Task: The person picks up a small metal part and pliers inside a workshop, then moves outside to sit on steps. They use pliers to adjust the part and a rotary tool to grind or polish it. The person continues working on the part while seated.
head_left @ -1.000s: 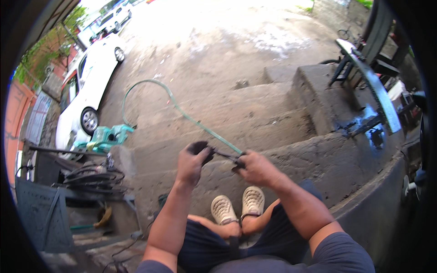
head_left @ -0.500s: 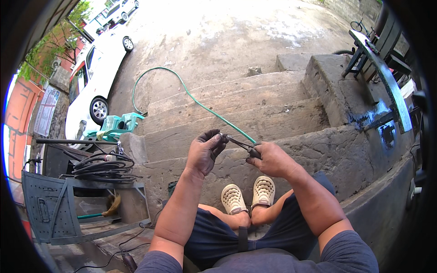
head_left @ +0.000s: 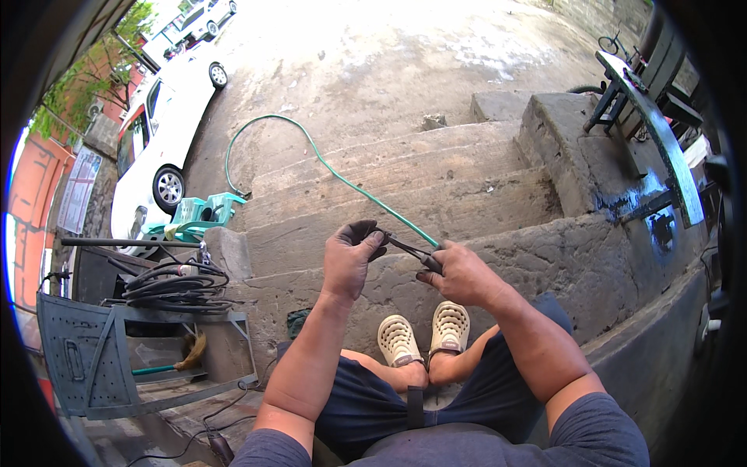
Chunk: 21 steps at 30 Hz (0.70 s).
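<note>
Above my feet, my right hand [head_left: 461, 272] is closed round a dark plier-like tool [head_left: 408, 249] with two thin arms and a thick black grip. The tool points left, toward my other hand. My left hand [head_left: 350, 253], its fingertips dark with grime, pinches something small and dark at the tool's tip; I cannot make out what it is. A thin green hose [head_left: 342, 176] loops over the concrete steps and reaches my right hand's knuckles. Whether that hand grips the hose or the hose passes behind it is hidden.
Concrete steps [head_left: 405, 187] descend ahead. At left are a coiled black cable [head_left: 175, 286], a grey metal frame [head_left: 85, 354], turquoise plastic pieces [head_left: 222, 204] and a white car [head_left: 156, 140]. A blue-smeared bench [head_left: 661, 140] stands right. My beige clogs [head_left: 401, 340] rest below my hands.
The plier-like tool and my right hand have shifted slightly left. My left hand has turned a little, its thumb now lying across the small dark thing.
</note>
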{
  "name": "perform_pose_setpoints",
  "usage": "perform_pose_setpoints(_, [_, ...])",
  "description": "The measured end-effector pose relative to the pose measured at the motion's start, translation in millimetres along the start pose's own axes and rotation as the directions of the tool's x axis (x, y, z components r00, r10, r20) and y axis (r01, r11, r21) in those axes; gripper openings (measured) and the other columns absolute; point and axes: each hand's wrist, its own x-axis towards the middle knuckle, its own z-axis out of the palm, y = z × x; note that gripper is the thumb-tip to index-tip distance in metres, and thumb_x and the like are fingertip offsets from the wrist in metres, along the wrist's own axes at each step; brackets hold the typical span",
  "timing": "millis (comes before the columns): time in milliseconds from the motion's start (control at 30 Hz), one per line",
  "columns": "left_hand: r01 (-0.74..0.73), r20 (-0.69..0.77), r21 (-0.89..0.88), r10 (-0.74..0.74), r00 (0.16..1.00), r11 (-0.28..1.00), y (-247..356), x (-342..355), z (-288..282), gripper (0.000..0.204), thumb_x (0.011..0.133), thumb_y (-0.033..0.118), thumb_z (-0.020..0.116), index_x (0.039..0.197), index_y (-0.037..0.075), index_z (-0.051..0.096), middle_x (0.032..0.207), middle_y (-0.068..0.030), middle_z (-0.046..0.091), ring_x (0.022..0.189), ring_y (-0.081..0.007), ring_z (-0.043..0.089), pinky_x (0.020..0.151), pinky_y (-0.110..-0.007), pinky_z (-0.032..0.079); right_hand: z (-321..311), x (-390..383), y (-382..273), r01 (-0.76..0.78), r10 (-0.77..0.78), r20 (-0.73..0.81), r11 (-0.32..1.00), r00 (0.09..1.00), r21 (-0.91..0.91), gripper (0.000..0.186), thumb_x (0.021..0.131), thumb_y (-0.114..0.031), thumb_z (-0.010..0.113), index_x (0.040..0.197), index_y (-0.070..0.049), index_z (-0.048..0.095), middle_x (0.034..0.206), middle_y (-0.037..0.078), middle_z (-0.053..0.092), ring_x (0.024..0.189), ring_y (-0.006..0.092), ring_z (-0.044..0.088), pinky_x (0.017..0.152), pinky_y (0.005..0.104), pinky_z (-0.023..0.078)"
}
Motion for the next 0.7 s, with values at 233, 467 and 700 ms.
perform_pose_setpoints(233, [-0.082,-0.015,-0.033,0.081,0.997,0.996,6,1,-2,0.025,0.100,0.001,0.076,0.125,-0.003,0.070,0.113,-0.0146,0.078,0.099,-0.0245,0.079,0.087,-0.038,0.067,0,7,-12,-0.031,0.031,0.000,0.999,1.000,0.006,0.033,0.095,-0.031,0.084,0.096,0.001,0.076,0.101,0.024,0.068,0.099,0.0457,0.067,0.088,0.0525,0.053])
perform_pose_setpoints(467, [0.090,0.005,-0.236,-0.092,0.996,0.968,3,1,-8,0.027,0.102,-0.003,0.072,0.129,-0.001,0.068,0.114,-0.0145,0.077,0.103,-0.0263,0.079,0.091,-0.039,0.066,-10,6,-1,0.009,-0.009,-0.003,0.999,1.000,0.031,0.031,0.096,-0.029,0.081,0.097,0.002,0.078,0.106,0.025,0.072,0.104,0.0455,0.069,0.091,0.0525,0.055])
perform_pose_setpoints(700, [-0.006,0.021,-0.245,0.011,1.000,0.969,-1,3,-6,0.035,0.101,-0.005,0.070,0.135,-0.005,0.064,0.119,-0.0144,0.073,0.109,-0.0247,0.076,0.097,-0.037,0.065,-8,8,5,-0.003,0.004,-0.061,1.000,0.998,0.020,0.031,0.095,-0.029,0.080,0.099,0.002,0.078,0.106,0.027,0.071,0.107,0.0462,0.069,0.092,0.0530,0.055])
